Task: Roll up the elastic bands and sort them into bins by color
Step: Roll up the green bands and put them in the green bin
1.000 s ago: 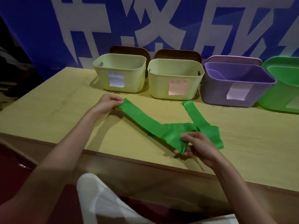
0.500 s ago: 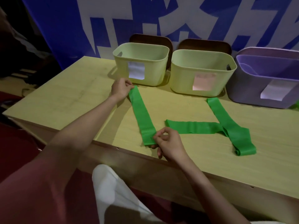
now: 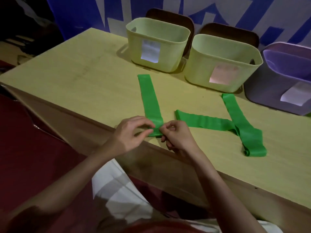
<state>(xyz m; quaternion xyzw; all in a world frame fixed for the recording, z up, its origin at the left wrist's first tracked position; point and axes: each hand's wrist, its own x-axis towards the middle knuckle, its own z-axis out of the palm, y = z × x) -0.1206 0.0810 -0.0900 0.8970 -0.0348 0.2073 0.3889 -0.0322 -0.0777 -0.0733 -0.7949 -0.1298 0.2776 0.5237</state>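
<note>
A green elastic band [image 3: 149, 98] lies flat and straight on the wooden table [image 3: 84, 78], running from the bins toward the near edge. Its near end is pinched from both sides: my left hand [image 3: 129, 135] grips it from the left, my right hand [image 3: 176, 137] from the right, fingers curled over a small fold or roll. Two more green bands lie to the right, one flat across [image 3: 202, 121] and one diagonal [image 3: 242, 125], crossing each other.
Along the back stand two pale yellow bins [image 3: 158, 47] [image 3: 223, 64] with paper labels and a purple bin [image 3: 282, 78]. Dark chair backs and a blue banner are behind them. The table's near edge runs just under my hands.
My left hand let go of the band's far end and came down to its near end beside my right hand. The band now lies straight on the table.
</note>
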